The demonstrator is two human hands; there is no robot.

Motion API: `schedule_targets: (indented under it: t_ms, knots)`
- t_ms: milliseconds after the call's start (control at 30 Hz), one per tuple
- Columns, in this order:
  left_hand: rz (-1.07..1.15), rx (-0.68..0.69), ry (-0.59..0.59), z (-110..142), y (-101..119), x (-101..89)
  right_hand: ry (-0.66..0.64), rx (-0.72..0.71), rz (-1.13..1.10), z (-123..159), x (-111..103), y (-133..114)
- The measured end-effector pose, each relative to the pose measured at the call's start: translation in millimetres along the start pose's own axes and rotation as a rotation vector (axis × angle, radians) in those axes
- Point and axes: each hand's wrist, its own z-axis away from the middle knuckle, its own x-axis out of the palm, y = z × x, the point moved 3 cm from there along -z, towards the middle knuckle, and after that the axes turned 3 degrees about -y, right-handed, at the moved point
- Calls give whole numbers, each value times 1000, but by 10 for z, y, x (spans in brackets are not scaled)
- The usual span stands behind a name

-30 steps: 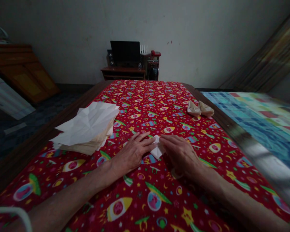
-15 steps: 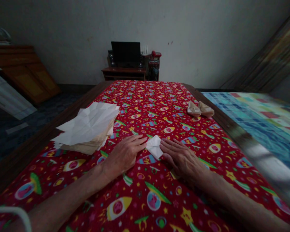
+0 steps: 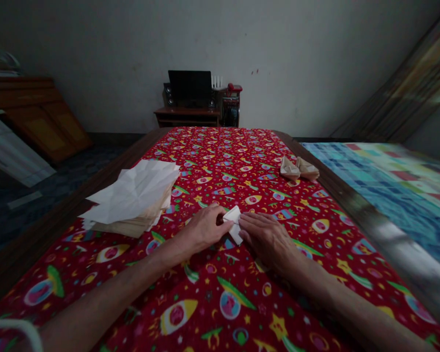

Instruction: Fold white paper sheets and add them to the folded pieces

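Red space-print tablecloth (image 3: pixel 220 146) spreads before my camera, a stack of creased paper sheets (image 3: pixel 135 190) to the left, two tan folded paper pieces (image 3: pixel 290 168) to the far right. Between my hands lies a small folded white paper (image 3: pixel 235 234), angular, partly hidden by my fingers. My left hand (image 3: pixel 205 227) pinches its left side; my right hand (image 3: pixel 269 237) rests unclenched, fingers extended against its right edge.

2 hands (image 3: pixel 204 227), 1 held ppr (image 3: pixel 235 233), 1 ppr stk (image 3: pixel 137 190), 1 monitor (image 3: pixel 189 85)
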Motion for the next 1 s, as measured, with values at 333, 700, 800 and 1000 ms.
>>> schedule_targets:
  t_ms: [333, 700, 800, 1000]
  knots:
    - [218, 177, 164, 23, 288, -67, 158, 77, 59, -81, -38, 67]
    - [-199, 417, 369, 155, 259, -250, 283, 292, -846, -155, -132, 209]
    - [-279, 472, 326, 187, 146, -200, 165, 295, -812, -116, -19, 277]
    - [-349, 562, 182, 258, 115, -75, 120, -114, -234, -46, -11, 292]
